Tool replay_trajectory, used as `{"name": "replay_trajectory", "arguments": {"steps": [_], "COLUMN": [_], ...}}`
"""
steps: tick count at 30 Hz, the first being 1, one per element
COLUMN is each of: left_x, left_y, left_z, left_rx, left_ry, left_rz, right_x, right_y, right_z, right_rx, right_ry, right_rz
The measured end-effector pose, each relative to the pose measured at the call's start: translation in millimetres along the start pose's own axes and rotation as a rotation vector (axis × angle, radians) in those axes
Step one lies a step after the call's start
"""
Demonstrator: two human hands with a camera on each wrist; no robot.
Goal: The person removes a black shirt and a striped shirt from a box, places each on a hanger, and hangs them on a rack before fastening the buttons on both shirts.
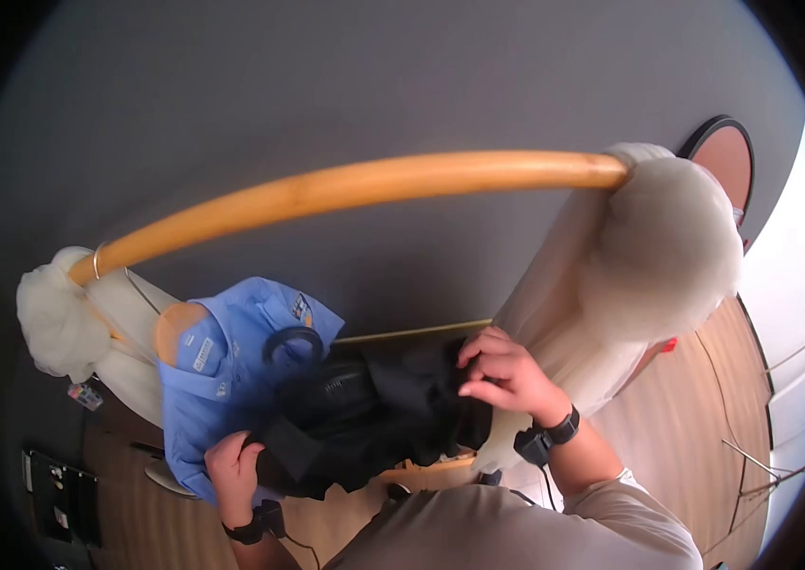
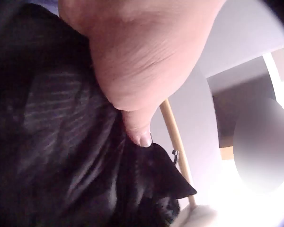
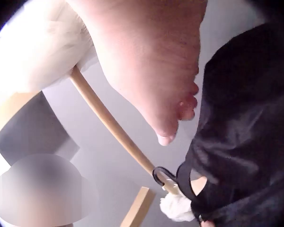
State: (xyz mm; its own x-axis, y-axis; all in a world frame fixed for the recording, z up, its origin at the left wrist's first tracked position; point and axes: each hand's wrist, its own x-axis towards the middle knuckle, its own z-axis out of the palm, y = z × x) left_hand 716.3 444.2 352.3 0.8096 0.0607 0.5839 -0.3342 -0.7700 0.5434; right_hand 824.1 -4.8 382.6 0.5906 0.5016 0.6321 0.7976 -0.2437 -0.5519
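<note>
A black garment (image 1: pixel 364 432) is held in front of the person's body, below a curved wooden rail (image 1: pixel 374 182). Its near left edge is pinched by the left hand (image 1: pixel 234 465), whose thumb is pressed on the cloth while the other fingers are partly hidden. The garment's far right side is approached closely by the right hand (image 1: pixel 514 375); its fingers are loosely bent and parted from the thumb, no cloth is seen clasped in it, and whether the fabric is touched by the fingertips cannot be told. A black hanger (image 3: pixel 183 177) is seen at the garment, its hook exposed and apart from both hands. Just beside the garment, on the left, a light blue shirt (image 1: pixel 250 328) is hung on a wooden hanger (image 1: pixel 172 332), whose metal hook is looped over the rail. Both ends of the rail are wrapped in whitish sheer fabric (image 1: pixel 673 256). A dark band is worn on each wrist. Behind the rail a grey wall (image 1: pixel 374 85) is seen, and at the far right a round mirror (image 1: pixel 726 166).
</note>
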Motion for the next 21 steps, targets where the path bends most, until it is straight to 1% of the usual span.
{"name": "replay_trajectory", "arguments": {"steps": [1, 3, 4, 7, 8, 11, 12, 15, 17, 18, 21], "left_x": [5.7, 19.2, 28.6, 61.3, 69.3, 85.9, 91.9, 103.8, 109.0, 106.3, 90.7], "left_y": [6.6, 18.5, 27.6, 60.7, 69.2, 93.4, 112.7, 145.4, 168.8, 174.5, 166.6], "left_z": [1.0, 0.3, -0.9, 17.3, 26.1, 41.7, 40.3, 33.8, 29.7, 26.5, 30.5], "left_rx": [0.016, 0.057, 0.043, -0.024, -0.048, -0.070, -0.052, 0.038, 0.085, 0.154, 0.209], "left_ry": [0.025, 0.064, 0.044, 0.011, 0.014, 0.050, 0.074, 0.176, 0.240, 0.243, 0.304], "left_rz": [0.011, 0.034, 0.021, -0.003, -0.009, -0.038, -0.032, 0.010, 0.065, 0.086, 0.153], "right_x": [0.5, 5.6, 7.9, 35.5, 43.1, 51.4, 57.2, 90.2, 113.1, 122.7, 143.1], "right_y": [3.8, 11.6, 13.8, 26.4, 38.4, 81.4, 90.7, 90.9, 85.6, 84.7, 103.3], "right_z": [-4.0, -3.7, 1.6, 11.0, 18.9, 29.2, 31.3, 16.4, 1.0, -3.3, 4.0], "right_rx": [0.024, -0.060, -0.091, -0.254, -0.355, -0.287, -0.361, -0.387, -0.311, -0.273, -0.161], "right_ry": [0.009, 0.172, 0.259, 0.267, 0.284, 0.207, 0.282, 0.424, 0.465, 0.487, 0.445], "right_rz": [-0.070, 0.066, 0.146, 0.161, 0.088, 0.286, 0.215, 0.115, 0.054, 0.021, -0.059]}}
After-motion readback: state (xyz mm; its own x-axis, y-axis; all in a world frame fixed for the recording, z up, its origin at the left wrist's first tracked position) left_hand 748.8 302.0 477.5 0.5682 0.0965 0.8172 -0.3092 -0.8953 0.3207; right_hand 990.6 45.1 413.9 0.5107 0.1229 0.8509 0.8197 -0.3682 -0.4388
